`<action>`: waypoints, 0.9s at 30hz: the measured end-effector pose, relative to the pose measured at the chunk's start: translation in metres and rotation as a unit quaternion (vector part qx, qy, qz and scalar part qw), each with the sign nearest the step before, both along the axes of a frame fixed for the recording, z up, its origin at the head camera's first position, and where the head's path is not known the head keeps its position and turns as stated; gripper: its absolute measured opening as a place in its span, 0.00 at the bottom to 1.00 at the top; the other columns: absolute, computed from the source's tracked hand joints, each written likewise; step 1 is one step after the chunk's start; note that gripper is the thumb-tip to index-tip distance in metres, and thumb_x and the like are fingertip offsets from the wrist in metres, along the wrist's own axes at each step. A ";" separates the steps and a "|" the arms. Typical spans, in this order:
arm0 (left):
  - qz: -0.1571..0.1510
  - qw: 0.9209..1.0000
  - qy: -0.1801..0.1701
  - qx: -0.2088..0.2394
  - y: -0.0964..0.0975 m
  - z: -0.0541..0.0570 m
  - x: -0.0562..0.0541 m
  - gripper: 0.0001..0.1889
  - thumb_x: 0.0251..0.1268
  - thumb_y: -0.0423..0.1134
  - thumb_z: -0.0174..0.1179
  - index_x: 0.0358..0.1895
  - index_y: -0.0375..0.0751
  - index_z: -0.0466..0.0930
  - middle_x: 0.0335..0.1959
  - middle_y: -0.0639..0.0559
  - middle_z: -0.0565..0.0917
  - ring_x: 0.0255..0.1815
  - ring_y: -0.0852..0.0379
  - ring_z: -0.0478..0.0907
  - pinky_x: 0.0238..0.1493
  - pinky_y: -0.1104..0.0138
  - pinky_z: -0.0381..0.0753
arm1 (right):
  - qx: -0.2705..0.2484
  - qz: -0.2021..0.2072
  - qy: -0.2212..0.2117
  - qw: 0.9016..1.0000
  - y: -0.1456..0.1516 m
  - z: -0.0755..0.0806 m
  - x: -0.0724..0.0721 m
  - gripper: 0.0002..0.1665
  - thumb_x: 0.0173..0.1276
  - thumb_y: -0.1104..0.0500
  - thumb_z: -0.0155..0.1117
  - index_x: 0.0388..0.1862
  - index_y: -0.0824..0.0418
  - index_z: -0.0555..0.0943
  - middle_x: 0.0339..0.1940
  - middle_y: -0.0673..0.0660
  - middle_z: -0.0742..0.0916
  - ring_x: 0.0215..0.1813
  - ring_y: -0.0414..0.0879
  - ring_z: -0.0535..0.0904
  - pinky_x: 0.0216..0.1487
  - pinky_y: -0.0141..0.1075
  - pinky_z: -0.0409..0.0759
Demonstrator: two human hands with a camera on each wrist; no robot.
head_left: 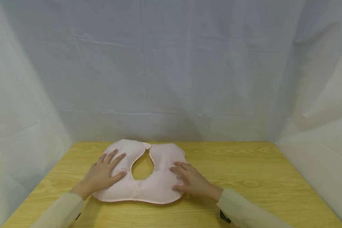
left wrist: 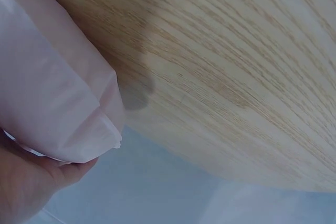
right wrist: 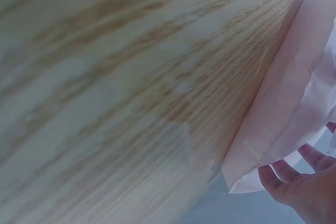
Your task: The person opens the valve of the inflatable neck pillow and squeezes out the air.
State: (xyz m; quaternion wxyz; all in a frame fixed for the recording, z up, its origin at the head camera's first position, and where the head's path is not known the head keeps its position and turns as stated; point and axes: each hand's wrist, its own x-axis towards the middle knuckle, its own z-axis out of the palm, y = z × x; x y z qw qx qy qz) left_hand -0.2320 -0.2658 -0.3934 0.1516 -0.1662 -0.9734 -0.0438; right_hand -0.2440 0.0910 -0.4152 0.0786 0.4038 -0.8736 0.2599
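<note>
A pale pink U-shaped neck pillow (head_left: pixel 156 190) lies puffed up on the wooden table, its two ends at the far side meeting or nearly meeting around a teardrop opening. Across its left lobe rests my left hand (head_left: pixel 102 174), fingers spread. My right hand (head_left: pixel 191 180) touches the outer right side with slightly bent fingers. The left wrist view shows the pillow's creased edge (left wrist: pixel 58 93) beside part of the left hand (left wrist: pixel 26 184). In the right wrist view, fingertips of the right hand (right wrist: pixel 310 187) lie against the pillow's seamed side (right wrist: pixel 283 93).
The wood-grain table (head_left: pixel 245 177) extends to both sides of the pillow. Pale sheeting (head_left: pixel 171 69) hangs behind the table and along its left and right sides.
</note>
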 end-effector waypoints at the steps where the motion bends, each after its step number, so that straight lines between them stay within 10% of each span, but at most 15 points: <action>1: 0.001 1.000 0.000 -0.001 0.000 0.000 0.000 0.34 0.57 0.62 0.52 0.67 0.54 0.60 0.68 0.40 0.60 0.62 0.28 0.59 0.40 0.37 0.71 | 0.002 0.000 -0.001 1.000 0.000 0.000 0.000 0.35 0.56 0.42 0.65 0.61 0.53 0.71 0.66 0.59 0.70 0.65 0.56 0.66 0.63 0.53 0.65; 27: -0.002 1.000 -0.005 0.001 -0.001 -0.003 0.002 0.34 0.58 0.62 0.53 0.66 0.53 0.61 0.68 0.40 0.60 0.62 0.29 0.60 0.46 0.34 0.68 | 0.019 0.004 -0.001 1.000 -0.002 -0.001 -0.002 0.34 0.56 0.43 0.65 0.60 0.54 0.72 0.65 0.60 0.71 0.64 0.55 0.67 0.63 0.52 0.65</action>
